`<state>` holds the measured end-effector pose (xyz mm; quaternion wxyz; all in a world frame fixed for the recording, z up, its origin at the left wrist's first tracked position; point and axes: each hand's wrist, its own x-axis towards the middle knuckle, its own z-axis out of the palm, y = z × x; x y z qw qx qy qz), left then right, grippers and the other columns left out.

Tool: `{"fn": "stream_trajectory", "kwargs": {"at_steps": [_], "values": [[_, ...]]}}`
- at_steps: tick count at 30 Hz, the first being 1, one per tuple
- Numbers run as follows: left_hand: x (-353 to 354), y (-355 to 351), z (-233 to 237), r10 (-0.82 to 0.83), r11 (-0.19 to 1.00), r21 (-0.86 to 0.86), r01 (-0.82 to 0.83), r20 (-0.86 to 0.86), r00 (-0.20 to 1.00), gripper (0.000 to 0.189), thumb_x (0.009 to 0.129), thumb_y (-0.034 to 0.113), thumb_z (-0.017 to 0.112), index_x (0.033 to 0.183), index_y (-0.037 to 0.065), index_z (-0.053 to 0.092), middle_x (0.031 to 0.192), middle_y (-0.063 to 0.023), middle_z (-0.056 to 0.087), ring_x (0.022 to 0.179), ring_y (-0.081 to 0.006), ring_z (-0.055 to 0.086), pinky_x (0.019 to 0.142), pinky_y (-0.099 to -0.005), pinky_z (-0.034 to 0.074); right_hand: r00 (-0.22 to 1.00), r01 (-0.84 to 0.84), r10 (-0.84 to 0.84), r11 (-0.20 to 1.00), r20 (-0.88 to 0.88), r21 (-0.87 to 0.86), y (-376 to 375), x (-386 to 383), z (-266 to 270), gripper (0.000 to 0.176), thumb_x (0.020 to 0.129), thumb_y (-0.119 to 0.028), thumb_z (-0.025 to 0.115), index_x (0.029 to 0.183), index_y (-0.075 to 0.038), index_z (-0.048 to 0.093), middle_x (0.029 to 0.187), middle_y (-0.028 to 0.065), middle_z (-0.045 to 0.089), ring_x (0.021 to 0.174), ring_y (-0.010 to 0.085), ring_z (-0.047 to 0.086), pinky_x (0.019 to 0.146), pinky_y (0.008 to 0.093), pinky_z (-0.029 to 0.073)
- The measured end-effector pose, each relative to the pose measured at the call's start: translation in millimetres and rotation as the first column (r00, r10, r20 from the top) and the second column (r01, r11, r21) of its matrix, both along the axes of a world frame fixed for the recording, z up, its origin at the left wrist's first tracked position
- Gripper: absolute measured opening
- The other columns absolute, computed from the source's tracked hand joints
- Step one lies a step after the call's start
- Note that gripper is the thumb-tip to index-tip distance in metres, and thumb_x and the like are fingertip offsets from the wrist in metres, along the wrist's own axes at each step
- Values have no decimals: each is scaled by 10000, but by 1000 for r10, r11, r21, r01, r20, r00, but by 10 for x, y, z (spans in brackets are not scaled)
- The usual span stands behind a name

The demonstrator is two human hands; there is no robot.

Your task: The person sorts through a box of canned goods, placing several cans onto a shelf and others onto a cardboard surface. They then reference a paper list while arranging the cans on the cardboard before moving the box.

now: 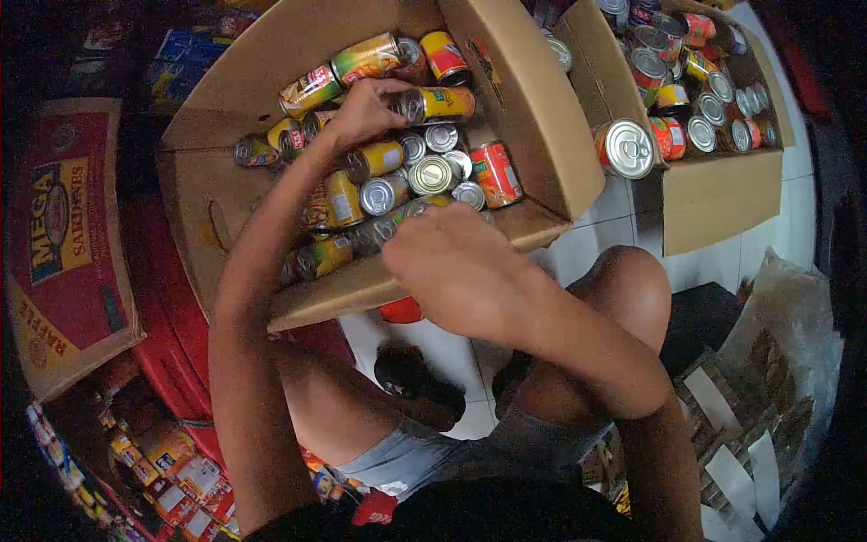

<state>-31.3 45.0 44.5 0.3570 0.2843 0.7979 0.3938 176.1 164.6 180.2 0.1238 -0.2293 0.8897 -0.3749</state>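
In front of me an open cardboard box (551,154) holds many food cans, some on their sides and some upright. My left hand (368,116) is inside the box, its fingers closed on the end of a yellow can (447,104) lying on its side. My right hand (456,262) is curled over the near side of the box, beside cans with silver lids. The back of this hand hides most of its fingers and whatever they hold. A red-and-green can (496,174) stands at the right side of the box, near a larger gold-lidded can (432,174).
A second cardboard box (722,199) with many cans stands at the right, a large can (625,149) against its left side. At the left is a red sardines carton (68,235) above packets of goods. A clear plastic bag (786,334) lies at the lower right.
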Motion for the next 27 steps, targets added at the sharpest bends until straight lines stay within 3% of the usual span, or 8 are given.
{"fn": "stream_trajectory", "kwargs": {"at_steps": [1, 3, 5, 9, 12, 17, 23, 27], "values": [[9, -30, 21, 14, 982, 184, -32, 101, 995, 472, 614, -32, 691, 1076, -26, 595, 930, -53, 634, 804, -96, 585, 724, -241, 484, 999, -8, 7, 1000, 32, 23, -5, -1, 18, 79, 674, -76, 572, 724, -21, 598, 773, 168, 598, 778, 331, 598, 689, 443, 454], [-11, -72, 46, 56, 998, 36, -60, 102, 993, 500, 608, -52, 688, 1095, -32, 576, 992, -53, 618, 826, -98, 577, 756, -250, 485, 998, -18, 15, 999, 63, 43, -29, -1, 27, 79, 673, -71, 572, 729, -21, 596, 777, 168, 596, 781, 333, 595, 692, 443, 452], [-13, -51, 31, -64, 996, -69, 53, -170, 983, 500, 617, -46, 685, 1104, -17, 572, 992, -64, 613, 874, -116, 573, 786, -272, 482, 1000, 17, -17, 1000, -3, 4, -20, 20, 8, 83, 671, -70, 573, 738, -23, 590, 775, 159, 593, 765, 335, 592, 672, 441, 450], [13, -16, -94, -123, 990, 27, 142, -357, 926, 458, 657, 62, 707, 1096, 14, 584, 1009, -107, 604, 937, -194, 588, 806, -311, 480, 1000, 3, -3, 1000, -9, 28, -22, 24, -15, 92, 671, -72, 576, 749, -24, 587, 773, 154, 595, 763, 335, 592, 672, 440, 450], [127, 74, -58, -388, 897, -427, 116, -632, 672, 538, 714, 345, 687, 1151, 63, 552, 1136, -139, 553, 1001, -333, 558, 825, -379, 481, 997, 31, -32, 999, -75, -13, -53, 13, -21, 98, 666, -78, 587, 750, -28, 580, 769, 149, 593, 764, 332, 589, 675, 439, 451], [66, 1, -99, -573, 766, -641, 46, -648, 502, 582, 730, 409, 662, 1159, 41, 522, 1205, -111, 492, 995, -301, 568, 809, -433, 480, 1000, -27, 28, 997, -11, 72, -45, -14, 13, 142, 644, -97, 632, 758, -32, 579, 774, 146, 591, 760, 331, 592, 673, 434, 461], [43, -13, -63, -570, 743, -660, 110, -539, 620, 562, 752, 360, 657, 1153, 3, 490, 1214, -143, 494, 1004, -322, 570, 794, -455, 484, 999, -7, 12, 996, -46, 93, -58, 14, -4, 177, 637, -114, 654, 779, -34, 584, 811, 139, 598, 809, 321, 593, 710, 420, 467], [96, 44, -96, -610, 622, -779, 80, -419, 673, 384, 778, 130, 556, 1128, -13, 487, 1142, -189, 539, 916, -337, 608, 792, -477, 486, 999, -34, 30, 988, 25, 153, -71, -20, 49, 162, 652, -116, 638, 782, -36, 585, 813, 136, 598, 815, 318, 593, 707, 418, 467]]}}
